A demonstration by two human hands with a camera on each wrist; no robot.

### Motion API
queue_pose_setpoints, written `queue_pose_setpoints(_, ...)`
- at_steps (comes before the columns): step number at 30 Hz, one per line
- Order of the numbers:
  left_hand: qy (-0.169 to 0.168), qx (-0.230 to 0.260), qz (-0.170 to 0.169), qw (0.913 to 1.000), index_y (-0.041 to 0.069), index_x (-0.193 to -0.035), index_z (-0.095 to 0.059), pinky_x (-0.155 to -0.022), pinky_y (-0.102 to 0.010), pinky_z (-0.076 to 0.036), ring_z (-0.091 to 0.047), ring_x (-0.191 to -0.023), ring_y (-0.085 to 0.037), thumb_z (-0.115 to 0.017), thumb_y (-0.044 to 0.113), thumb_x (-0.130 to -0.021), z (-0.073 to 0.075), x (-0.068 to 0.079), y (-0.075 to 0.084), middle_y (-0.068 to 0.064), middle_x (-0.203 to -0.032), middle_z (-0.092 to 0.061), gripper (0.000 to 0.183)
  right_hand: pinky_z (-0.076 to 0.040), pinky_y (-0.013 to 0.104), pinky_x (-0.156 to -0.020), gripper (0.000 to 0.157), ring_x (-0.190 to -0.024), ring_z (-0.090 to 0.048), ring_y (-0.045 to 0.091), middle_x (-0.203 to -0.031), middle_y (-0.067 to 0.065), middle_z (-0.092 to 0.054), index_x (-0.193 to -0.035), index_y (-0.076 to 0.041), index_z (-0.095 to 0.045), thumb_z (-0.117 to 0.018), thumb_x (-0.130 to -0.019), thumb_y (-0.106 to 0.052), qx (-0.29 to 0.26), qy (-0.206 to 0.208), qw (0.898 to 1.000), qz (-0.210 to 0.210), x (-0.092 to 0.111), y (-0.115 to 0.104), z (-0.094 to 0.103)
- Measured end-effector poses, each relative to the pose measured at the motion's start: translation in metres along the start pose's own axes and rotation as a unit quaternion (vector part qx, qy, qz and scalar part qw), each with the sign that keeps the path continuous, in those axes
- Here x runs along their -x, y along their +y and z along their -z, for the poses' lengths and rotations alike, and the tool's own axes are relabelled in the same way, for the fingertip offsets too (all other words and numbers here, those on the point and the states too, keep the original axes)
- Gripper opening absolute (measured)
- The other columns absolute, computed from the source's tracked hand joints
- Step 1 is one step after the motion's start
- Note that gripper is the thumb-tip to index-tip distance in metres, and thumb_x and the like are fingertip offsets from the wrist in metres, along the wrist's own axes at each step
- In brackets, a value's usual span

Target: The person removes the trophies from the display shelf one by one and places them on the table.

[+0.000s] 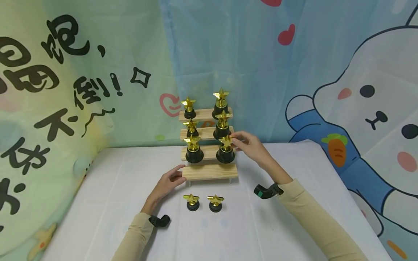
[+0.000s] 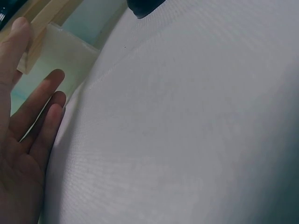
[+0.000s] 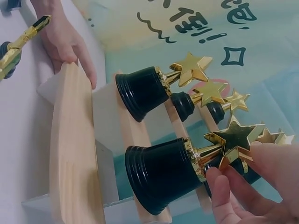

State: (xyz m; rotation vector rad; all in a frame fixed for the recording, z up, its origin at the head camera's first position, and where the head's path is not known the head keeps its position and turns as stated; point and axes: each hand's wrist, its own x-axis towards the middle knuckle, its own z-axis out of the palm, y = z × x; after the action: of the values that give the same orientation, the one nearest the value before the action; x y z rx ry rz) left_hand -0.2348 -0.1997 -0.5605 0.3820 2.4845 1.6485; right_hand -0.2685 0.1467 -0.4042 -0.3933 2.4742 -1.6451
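Right hand (image 3: 275,179) pinching star trophy (image 3: 161,172); left hand (image 1: 168,184) touching plank (image 1: 209,172), straight-fingered, palm (image 2: 21,172) visible only from left wrist

The head view looks forward and down over the wooden stand (image 1: 210,173). The left wrist view, close to the white cloth (image 2: 177,116), has the left hand (image 2: 21,161) at nine o'clock. The right wrist view, near and tilted, shares with the head view this stand and, at ten o'clock, that hand.

Plain beige sleeves (image 1: 316,217); black curved wrist cameras (image 1: 269,191), right one with green square (image 1: 260,194)
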Motion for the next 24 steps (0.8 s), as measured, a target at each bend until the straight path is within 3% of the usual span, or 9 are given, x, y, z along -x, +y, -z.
queue_pose_setpoints(10, 0.002, 0.001, 0.004, 1.0, 0.018, -0.143, -0.049, -0.087, -0.023, -0.05, -0.064, -0.107, -0.018, -0.069, 0.032, -0.09, 0.0, 0.0, 0.0, -0.014, -0.12, -0.068, 0.058, -0.054, 0.03, -0.088, 0.038, -0.109, -0.064, 0.025, -0.129, 0.014, -0.057, -0.131, -0.009, -0.054, -0.052, -0.101, -0.031, -0.033, 0.0, 0.999, -0.037, 0.013, 0.002, 0.005)
queue_pose_setpoints(16, 0.0, 0.003, 0.012, 0.9999, 0.02, -0.143, -0.049, -0.086, -0.023, -0.05, -0.064, -0.108, -0.021, -0.069, 0.034, -0.09, 0.0, 0.0, 0.0, -0.014, -0.121, -0.067, 0.058, -0.052, 0.039, -0.095, 0.039, -0.112, -0.063, 0.024, -0.131, 0.012, -0.056, -0.131, -0.011, -0.054, -0.053, -0.1, -0.034, -0.034, -0.011, 0.996, -0.078, 0.03, 0.002, 0.007)
queue_pose_setpoints(24, -0.001, 0.005, 0.014, 0.9999, 0.021, -0.142, -0.05, -0.087, -0.022, -0.05, -0.063, -0.11, -0.024, -0.07, 0.034, -0.089, 0.0, 0.0, -0.001, -0.014, -0.121, -0.067, 0.058, -0.054, 0.034, -0.091, 0.042, -0.108, -0.065, 0.02, -0.13, 0.014, -0.058, -0.132, -0.01, -0.055, -0.055, -0.099, -0.035, -0.03, 0.002, 0.996, -0.086, 0.057, 0.004, 0.012)
